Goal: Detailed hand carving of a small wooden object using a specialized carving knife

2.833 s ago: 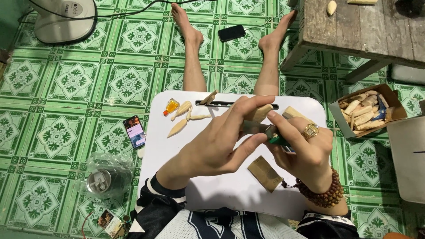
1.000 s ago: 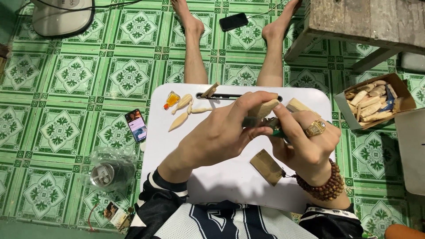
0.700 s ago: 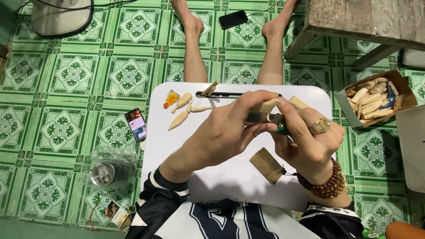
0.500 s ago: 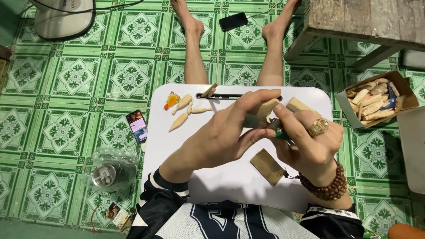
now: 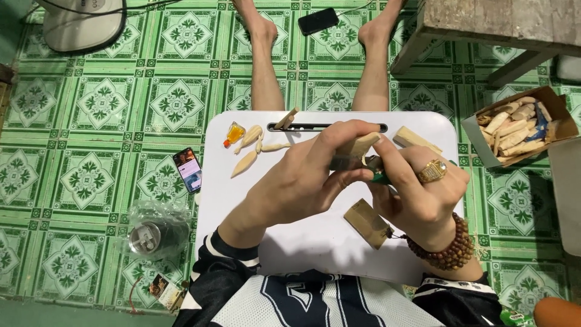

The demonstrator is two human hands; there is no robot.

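Over a white lap tray (image 5: 302, 239), my left hand (image 5: 302, 181) grips a small pale wooden piece (image 5: 357, 147) between thumb and fingers. My right hand (image 5: 420, 194), with a gold ring and a bead bracelet, holds a green-handled carving tool (image 5: 381, 177) against that piece. Several carved pale wooden pieces (image 5: 248, 151) lie at the tray's far left beside a small orange bottle (image 5: 234, 133). A wooden block (image 5: 414, 139) lies at the far right, and a brown sandpaper piece (image 5: 369, 223) sits under my right wrist.
A cardboard box of wooden blanks (image 5: 514, 130) stands right of the tray. A phone (image 5: 187, 169) and a can in a plastic bag (image 5: 151, 233) lie on the green tiled floor to the left. A black phone (image 5: 318, 21) lies between my feet; a wooden stool (image 5: 496, 24) stands far right.
My hands stay together on the wooden piece with small finger shifts; the camera view has drifted slightly. Nothing on the tray has moved.
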